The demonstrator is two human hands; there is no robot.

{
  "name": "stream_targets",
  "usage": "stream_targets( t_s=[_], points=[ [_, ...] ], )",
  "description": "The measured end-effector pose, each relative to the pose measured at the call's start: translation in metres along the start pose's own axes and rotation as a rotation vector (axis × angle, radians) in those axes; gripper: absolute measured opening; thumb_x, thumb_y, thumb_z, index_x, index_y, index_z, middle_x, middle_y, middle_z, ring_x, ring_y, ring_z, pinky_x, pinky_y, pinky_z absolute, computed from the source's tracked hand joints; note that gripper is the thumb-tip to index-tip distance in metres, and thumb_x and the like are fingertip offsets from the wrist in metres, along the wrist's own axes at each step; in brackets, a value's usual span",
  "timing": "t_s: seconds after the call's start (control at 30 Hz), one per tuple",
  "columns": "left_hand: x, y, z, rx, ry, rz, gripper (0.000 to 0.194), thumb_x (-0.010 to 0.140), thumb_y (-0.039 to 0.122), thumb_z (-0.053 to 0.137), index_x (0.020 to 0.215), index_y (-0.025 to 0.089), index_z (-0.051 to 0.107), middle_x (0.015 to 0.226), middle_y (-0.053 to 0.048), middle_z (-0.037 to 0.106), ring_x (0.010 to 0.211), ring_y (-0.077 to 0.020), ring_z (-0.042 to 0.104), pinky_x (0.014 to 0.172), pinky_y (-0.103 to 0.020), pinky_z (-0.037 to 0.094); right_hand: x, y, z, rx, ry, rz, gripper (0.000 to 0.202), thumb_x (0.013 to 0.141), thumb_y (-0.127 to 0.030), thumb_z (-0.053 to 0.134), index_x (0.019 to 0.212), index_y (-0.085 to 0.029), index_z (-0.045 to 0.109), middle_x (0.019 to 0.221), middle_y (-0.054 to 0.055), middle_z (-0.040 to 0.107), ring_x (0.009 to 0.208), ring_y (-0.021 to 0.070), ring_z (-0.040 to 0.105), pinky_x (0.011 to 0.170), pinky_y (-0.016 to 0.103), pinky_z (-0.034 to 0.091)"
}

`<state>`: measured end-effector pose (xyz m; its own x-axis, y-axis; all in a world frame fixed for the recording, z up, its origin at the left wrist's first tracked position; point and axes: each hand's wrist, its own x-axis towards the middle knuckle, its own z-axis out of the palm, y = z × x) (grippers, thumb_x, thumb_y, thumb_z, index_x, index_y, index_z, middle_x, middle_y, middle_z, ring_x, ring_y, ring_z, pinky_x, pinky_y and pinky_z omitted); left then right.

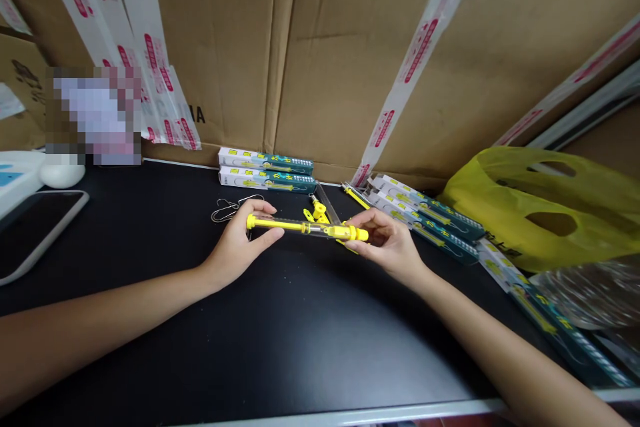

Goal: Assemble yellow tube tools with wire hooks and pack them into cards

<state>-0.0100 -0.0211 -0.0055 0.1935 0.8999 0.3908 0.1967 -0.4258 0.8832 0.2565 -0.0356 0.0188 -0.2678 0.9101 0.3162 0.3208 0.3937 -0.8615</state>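
Note:
A yellow spring scale with a clear tube [300,227] is held level above the black table. My left hand [235,237] is closed on its left end, with thumb and fingers on either side. At the right, my right hand [393,243] pinches the yellow cap end. Just behind the scale lie loose yellow parts [318,211] and a clear strip or tube [329,203]. Bent metal wire hooks [225,209] rest beyond my left hand. Behind my right hand sits another yellow piece with a spring [357,195].
Printed spring scale boxes [267,180] lie at the back; more boxes [425,213] are at the right, beside a yellow plastic bag [500,207] and clear plastic wrap [595,290]. A phone [45,233] lies at the left. Taped cardboard [335,80] walls the back.

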Motion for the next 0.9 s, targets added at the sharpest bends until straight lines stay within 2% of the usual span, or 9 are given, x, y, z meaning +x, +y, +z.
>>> stream_targets(
  t_s=[0.2, 0.6, 0.73, 0.9],
  points=[
    [0.002, 0.0002, -0.0007, 0.041, -0.014, 0.033, 0.016, 0.081, 0.028, 0.058, 0.088, 0.02, 0.047, 0.088, 0.0, 0.05, 0.084, -0.0144, 0.051, 0.078, -0.026, 0.041, 0.0013, -0.001, 0.0005, -0.139, 0.082, -0.156, 0.023, 0.071, -0.036, 0.074, 0.09, -0.025, 0.066, 0.089, 0.006, 0.054, 0.078, 0.0195, 0.054, 0.056, 0.029, 0.046],
    [0.0021, 0.0008, -0.0004, 0.038, -0.023, 0.042, 0.015, 0.082, 0.028, 0.058, 0.088, 0.02, 0.046, 0.087, 0.0, 0.048, 0.083, -0.0141, 0.049, 0.076, -0.026, 0.038, -0.0012, 0.0033, 0.0055, 0.027, 0.081, -0.031, 0.028, 0.071, -0.036, 0.074, 0.091, -0.022, 0.062, 0.088, 0.005, 0.064, 0.073, 0.0173, 0.061, 0.06, 0.029, 0.05],
    [0.0021, 0.001, -0.0001, 0.029, -0.024, 0.042, 0.014, 0.081, 0.025, 0.058, 0.088, 0.02, 0.047, 0.087, 0.001, 0.048, 0.083, -0.0137, 0.048, 0.076, -0.026, 0.037, -0.0003, 0.0006, 0.0061, 0.049, 0.067, -0.035, 0.029, 0.071, -0.036, 0.074, 0.091, -0.02, 0.059, 0.085, 0.005, 0.066, 0.067, 0.0146, 0.061, 0.055, 0.025, 0.049],
    [0.003, 0.0002, -0.0002, 0.017, -0.031, 0.028, 0.014, 0.081, 0.026, 0.058, 0.088, 0.02, 0.047, 0.086, 0.001, 0.048, 0.083, -0.0136, 0.048, 0.075, -0.027, 0.037, -0.0009, 0.0003, 0.0057, 0.082, 0.021, -0.029, 0.027, 0.073, -0.034, 0.072, 0.089, -0.019, 0.056, 0.079, 0.003, 0.067, 0.054, 0.0103, 0.056, 0.046, 0.021, 0.042]
  ],
)
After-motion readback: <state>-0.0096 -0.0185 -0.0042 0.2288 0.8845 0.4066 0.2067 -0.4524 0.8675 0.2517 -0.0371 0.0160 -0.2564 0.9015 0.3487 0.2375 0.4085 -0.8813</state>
